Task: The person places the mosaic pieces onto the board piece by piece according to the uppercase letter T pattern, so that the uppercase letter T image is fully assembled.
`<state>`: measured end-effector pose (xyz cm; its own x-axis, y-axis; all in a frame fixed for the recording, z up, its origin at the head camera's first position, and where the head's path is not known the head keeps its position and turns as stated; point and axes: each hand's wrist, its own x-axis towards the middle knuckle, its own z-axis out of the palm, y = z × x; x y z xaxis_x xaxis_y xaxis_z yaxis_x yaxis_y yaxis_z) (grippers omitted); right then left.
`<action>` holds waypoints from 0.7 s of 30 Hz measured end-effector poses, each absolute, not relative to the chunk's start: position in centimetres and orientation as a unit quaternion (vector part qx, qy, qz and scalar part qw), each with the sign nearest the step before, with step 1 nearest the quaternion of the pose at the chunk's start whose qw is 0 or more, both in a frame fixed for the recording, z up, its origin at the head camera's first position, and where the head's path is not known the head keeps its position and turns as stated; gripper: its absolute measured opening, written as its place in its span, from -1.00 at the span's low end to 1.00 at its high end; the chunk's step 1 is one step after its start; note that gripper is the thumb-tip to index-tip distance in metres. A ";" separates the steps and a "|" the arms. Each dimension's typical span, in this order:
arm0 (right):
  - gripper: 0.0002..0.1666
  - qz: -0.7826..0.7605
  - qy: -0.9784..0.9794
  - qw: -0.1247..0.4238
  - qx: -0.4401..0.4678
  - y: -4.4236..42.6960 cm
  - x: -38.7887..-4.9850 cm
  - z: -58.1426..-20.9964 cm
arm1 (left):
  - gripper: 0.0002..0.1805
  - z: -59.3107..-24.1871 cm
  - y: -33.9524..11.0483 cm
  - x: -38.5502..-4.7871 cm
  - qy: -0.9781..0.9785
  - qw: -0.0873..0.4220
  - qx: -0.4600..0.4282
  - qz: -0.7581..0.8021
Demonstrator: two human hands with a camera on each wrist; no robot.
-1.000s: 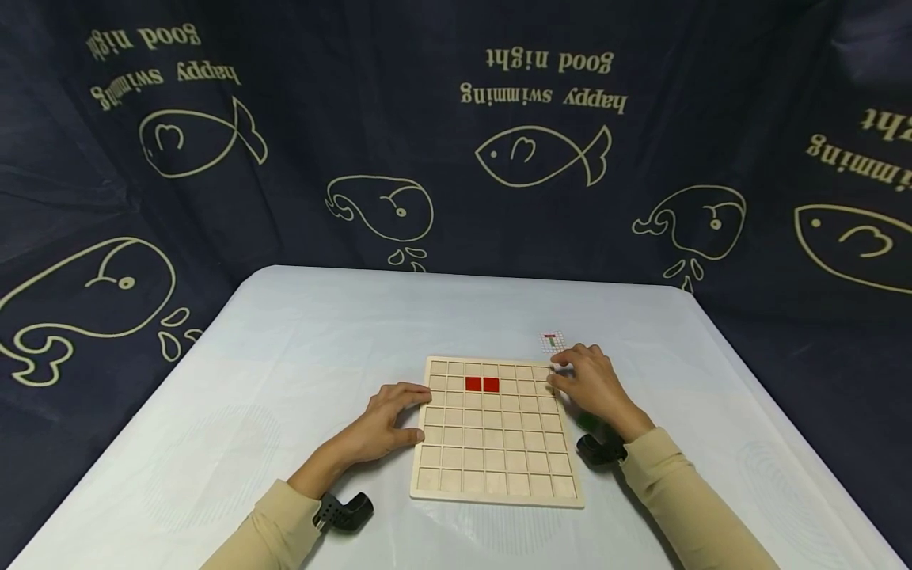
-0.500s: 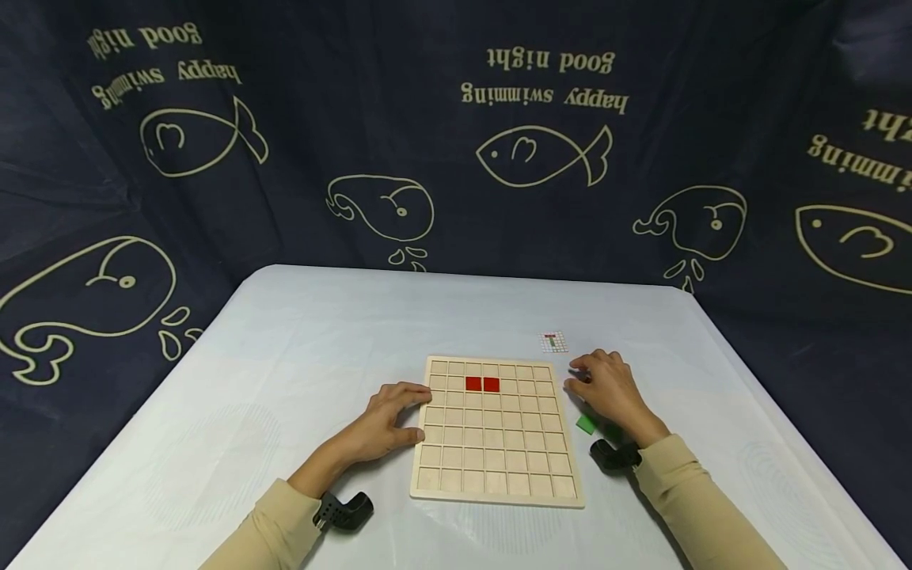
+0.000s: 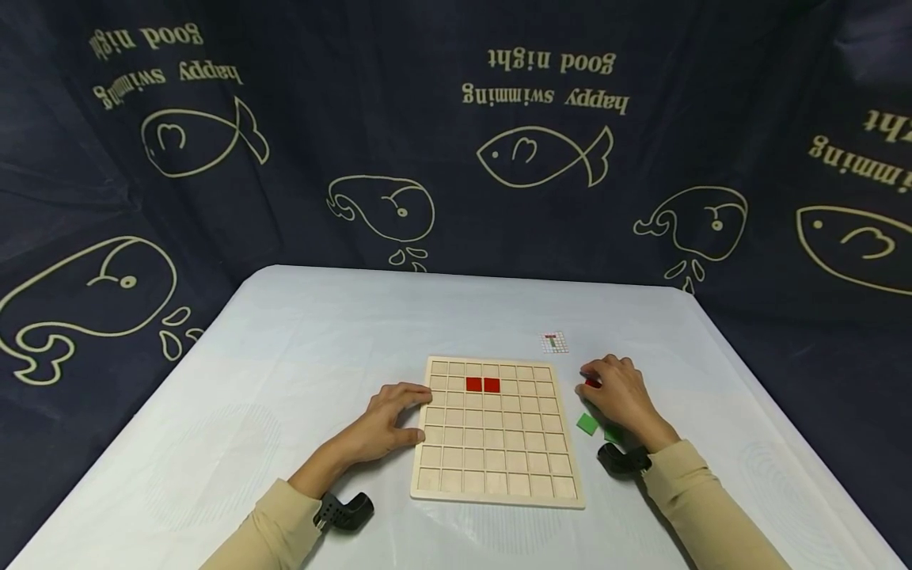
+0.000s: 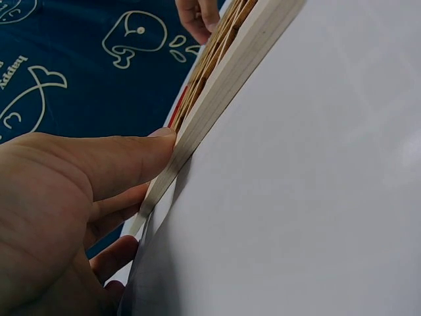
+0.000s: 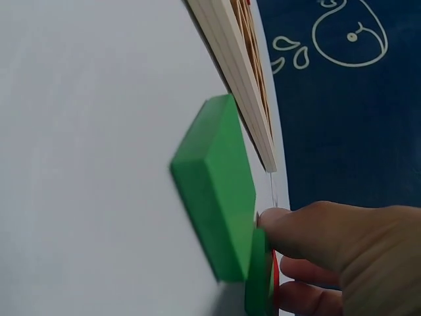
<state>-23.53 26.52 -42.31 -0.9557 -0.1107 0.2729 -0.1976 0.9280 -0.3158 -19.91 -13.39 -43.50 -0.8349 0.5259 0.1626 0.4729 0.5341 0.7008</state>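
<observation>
A square wooden grid board (image 3: 499, 439) lies flat on the table. Two red tiles (image 3: 483, 385) sit side by side in its second row from the far edge. My left hand (image 3: 388, 419) rests thumb and fingertips against the board's left edge; the left wrist view shows the thumb (image 4: 141, 158) touching the rim. Right of the board, my right hand (image 3: 623, 396) pinches a red tile (image 3: 592, 383) between thumb and fingers, low over the table. Near its wrist lie green tiles (image 3: 587, 424), one partly under the hand. The right wrist view shows a green tile (image 5: 220, 191) up close.
A small printed card (image 3: 553, 342) with a coloured grid pattern lies beyond the board's far right corner. The white-covered table (image 3: 342, 317) ends at a dark curtain (image 3: 442, 142) with fish and whale drawings.
My right hand has moved away from the board's right edge, rightward and slightly nearer, to the loose tiles. A red tile now shows between its fingers. My left hand has stayed put.
</observation>
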 end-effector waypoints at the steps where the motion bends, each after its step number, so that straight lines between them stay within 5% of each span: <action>1: -0.61 0.172 -0.974 0.124 0.078 26.6 -23.5 -42.3 | -0.40 -43.5 -13.4 -19.9 0.875 0.034 0.284 0.389; 21: -0.63 0.172 -0.978 0.110 0.052 27.7 -22.8 -42.4 | -0.40 -43.6 -13.5 -20.0 0.876 0.044 0.277 0.393</action>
<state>-22.85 27.71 -42.36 -0.9703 -0.0647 0.2330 -0.1403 0.9354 -0.3246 -19.96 -13.46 -43.57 -0.8422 0.5205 0.1405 0.4511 0.5376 0.7124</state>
